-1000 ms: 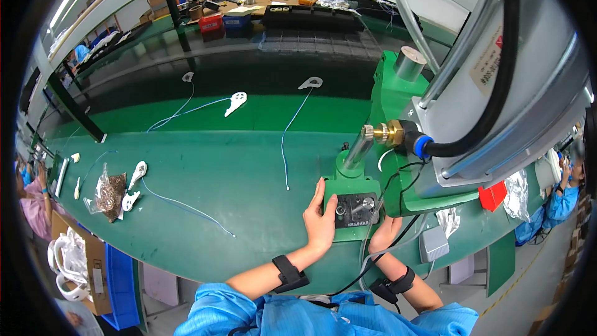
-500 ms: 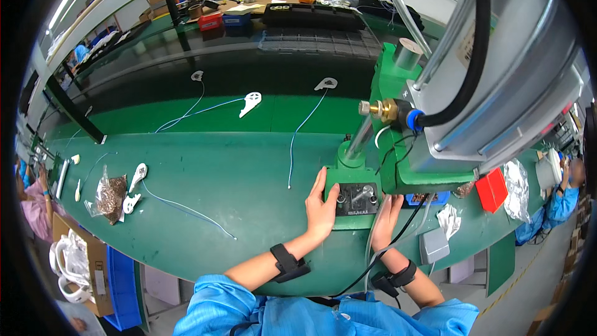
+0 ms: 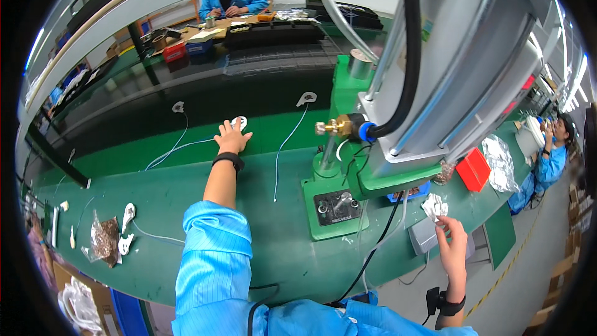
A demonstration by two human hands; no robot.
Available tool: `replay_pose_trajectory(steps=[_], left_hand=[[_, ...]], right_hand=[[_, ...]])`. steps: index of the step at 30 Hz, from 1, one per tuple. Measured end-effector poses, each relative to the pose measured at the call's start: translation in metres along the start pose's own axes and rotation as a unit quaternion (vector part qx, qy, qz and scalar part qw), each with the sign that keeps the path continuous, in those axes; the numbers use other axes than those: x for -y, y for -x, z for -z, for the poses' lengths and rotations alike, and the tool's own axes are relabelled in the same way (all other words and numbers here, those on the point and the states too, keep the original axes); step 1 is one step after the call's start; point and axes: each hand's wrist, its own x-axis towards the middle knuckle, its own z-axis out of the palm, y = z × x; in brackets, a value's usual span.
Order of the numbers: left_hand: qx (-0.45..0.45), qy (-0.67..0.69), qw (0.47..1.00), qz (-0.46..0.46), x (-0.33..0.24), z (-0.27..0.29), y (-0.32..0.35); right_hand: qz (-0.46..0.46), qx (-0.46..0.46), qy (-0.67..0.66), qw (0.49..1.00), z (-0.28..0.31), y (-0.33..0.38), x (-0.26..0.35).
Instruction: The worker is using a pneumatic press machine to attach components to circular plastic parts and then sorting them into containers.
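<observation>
My left hand point(image 3: 231, 142) reaches to the far side of the bench, fingers spread over a white plastic piece point(image 3: 240, 123) with a thin blue-white cable point(image 3: 180, 149). The hand partly covers that piece. On the right, my right hand point(image 3: 454, 246) has its thumb and forefinger pinched at the near edge of a crumpled white cloth or glove point(image 3: 435, 205), beside a grey box point(image 3: 424, 236). Between my arms stands a green bench press point(image 3: 339, 218) with a black plate on its base; neither hand touches it. Another white cabled piece point(image 3: 306, 98) lies farther right.
Two white pieces point(image 3: 128, 216) and a bag of small brown parts point(image 3: 107, 239) lie at the left. A blue bin point(image 3: 410, 193), a red bin point(image 3: 472, 169) and clear plastic wrap point(image 3: 499, 163) stand at the right. Cables hang before the press. Co-workers sit beyond.
Both hands have left the press base. My left hand has gone forward and left to the white piece; my right hand has moved right to the crumpled white cloth. The view has shifted.
</observation>
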Motion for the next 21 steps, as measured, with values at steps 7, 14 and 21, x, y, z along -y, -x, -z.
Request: replay_pose_trajectory(steps=[7,14,21], left_hand=[[-0.080,0.019,0.996,-0.035,0.014,-0.005,-0.014],[0.054,0.464,0.862,-0.198,0.014,0.090,0.120],[0.267,0.635,0.697,-0.198,-0.021,0.122,0.250]], right_hand=[[0.092,0.036,0.175,0.980,-0.037,-0.037,-0.052],[0.042,0.061,0.216,0.974,-0.025,-0.040,-0.054],[0.169,0.034,0.145,0.974,-0.072,-0.118,-0.032]])
